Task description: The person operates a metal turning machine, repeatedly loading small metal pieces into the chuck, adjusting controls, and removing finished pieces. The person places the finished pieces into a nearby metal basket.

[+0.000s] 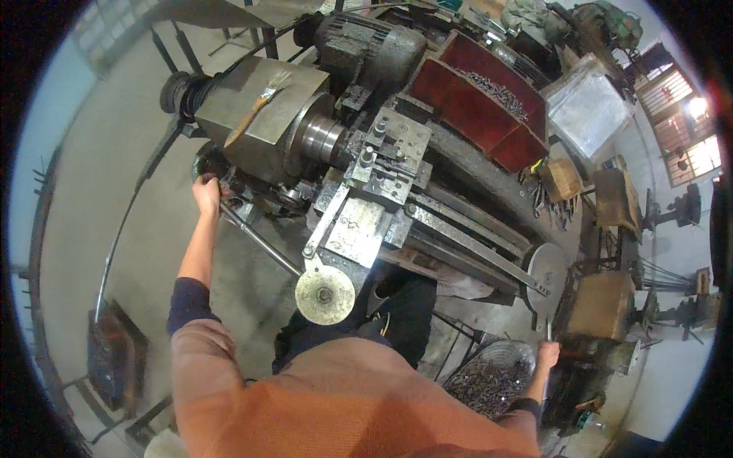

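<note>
My left hand is closed at the upper end of a long steel lever bar, beside the lathe headstock. At the far right of the machine, my right hand grips an upright metal handle that comes down from a round grey disc. Between my arms lies the small lathe, with a shiny cylindrical spindle facing the bolted tool block. A flat link arm runs from that block to a round pale disc in front of my body.
A wooden-handled brush lies on the grey headstock. Behind the bed, a red bin contains small metal parts. A basket of metal pieces stands low at the right. An electric motor sits at the back.
</note>
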Tool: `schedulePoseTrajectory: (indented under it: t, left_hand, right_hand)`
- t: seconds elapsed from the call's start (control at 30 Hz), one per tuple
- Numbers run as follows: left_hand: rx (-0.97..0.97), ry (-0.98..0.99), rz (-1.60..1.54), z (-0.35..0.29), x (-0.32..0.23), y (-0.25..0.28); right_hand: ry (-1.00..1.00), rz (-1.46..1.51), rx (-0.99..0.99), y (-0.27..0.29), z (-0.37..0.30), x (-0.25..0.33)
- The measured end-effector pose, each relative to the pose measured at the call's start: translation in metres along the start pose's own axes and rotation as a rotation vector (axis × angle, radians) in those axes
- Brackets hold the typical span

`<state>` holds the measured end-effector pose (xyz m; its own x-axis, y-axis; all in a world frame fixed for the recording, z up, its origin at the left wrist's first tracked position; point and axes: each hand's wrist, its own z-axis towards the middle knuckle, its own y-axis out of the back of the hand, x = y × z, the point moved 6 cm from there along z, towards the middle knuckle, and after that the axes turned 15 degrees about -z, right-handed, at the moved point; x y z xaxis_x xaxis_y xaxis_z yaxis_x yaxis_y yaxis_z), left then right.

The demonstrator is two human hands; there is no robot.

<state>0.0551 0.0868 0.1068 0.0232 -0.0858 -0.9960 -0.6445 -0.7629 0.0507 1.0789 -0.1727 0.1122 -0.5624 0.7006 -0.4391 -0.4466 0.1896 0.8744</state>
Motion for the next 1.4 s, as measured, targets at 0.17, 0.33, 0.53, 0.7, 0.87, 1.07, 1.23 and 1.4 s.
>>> schedulePoseTrajectory:
  t: [0.17, 0.33, 0.53, 0.7, 0.87, 1.07, 1.23, 1.4]
  left_hand:
    - [0.026, -0.243, -0.049, 0.020, 0.030, 0.025]
    - [0.078, -0.269, -0.106, 0.031, 0.043, 0.023]
    - [-0.054, -0.037, -0.165, -0.009, -0.003, 0.015]
    - [-0.010, -0.098, -0.048, 0.020, 0.015, 0.020]
    - [-0.051, 0.057, -0.060, 0.015, 0.020, 0.023]
    - [0.113, 0.091, -0.026, 0.009, 0.016, 0.025]
    - [0.103, -0.142, 0.045, 0.072, 0.087, 0.108]
    - [0.184, -0.467, 0.850, 0.035, 0.065, 0.063]
  right_hand:
    - [-0.099, 0.035, 0.262, 0.052, -0.031, 0.042]
    - [-0.144, 0.033, 0.221, 0.051, -0.048, 0.039]
    - [-0.104, -0.008, 0.161, 0.054, -0.048, 0.039]
    - [0.036, -0.070, 0.016, 0.029, 0.025, 0.017]
    - [-0.027, -0.125, 0.162, 0.052, 0.074, 0.037]
    - [-0.124, -0.146, 0.107, 0.067, 0.060, 0.063]
    - [-0.051, 0.248, -0.108, 0.068, -0.008, 0.078]
    - [-0.051, 0.350, 0.096, 0.047, -0.065, 0.076]
